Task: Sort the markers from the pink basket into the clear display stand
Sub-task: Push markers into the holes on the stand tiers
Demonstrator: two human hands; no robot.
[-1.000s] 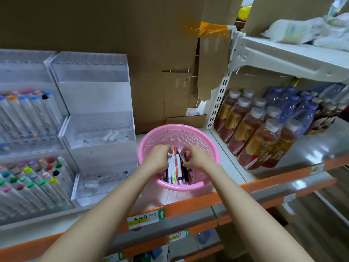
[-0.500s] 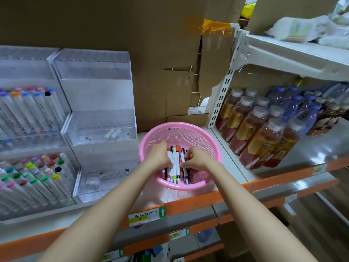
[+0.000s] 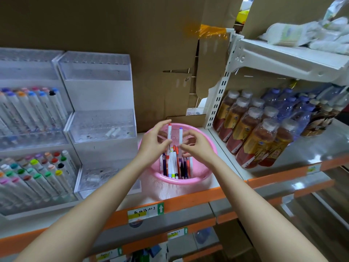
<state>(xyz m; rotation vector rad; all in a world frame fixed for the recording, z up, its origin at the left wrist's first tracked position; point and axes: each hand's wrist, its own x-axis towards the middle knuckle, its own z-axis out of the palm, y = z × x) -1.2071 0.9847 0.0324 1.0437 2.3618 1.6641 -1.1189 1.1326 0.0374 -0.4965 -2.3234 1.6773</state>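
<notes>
both hands point(image 3: 151, 143) pinch slim white markers point(image 3: 169, 135) above round pink mesh basket point(image 3: 207, 167).

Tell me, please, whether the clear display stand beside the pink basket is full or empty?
Nearly empty: the clear display stand shows mostly bare holes; two white pieces lie in its middle tier.

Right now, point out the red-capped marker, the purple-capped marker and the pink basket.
red-capped marker point(image 3: 169, 132): head view, upper barrel.
purple-capped marker point(image 3: 181, 136): head view, upper barrel.
pink basket point(image 3: 170, 181): head view, near rim.
</notes>
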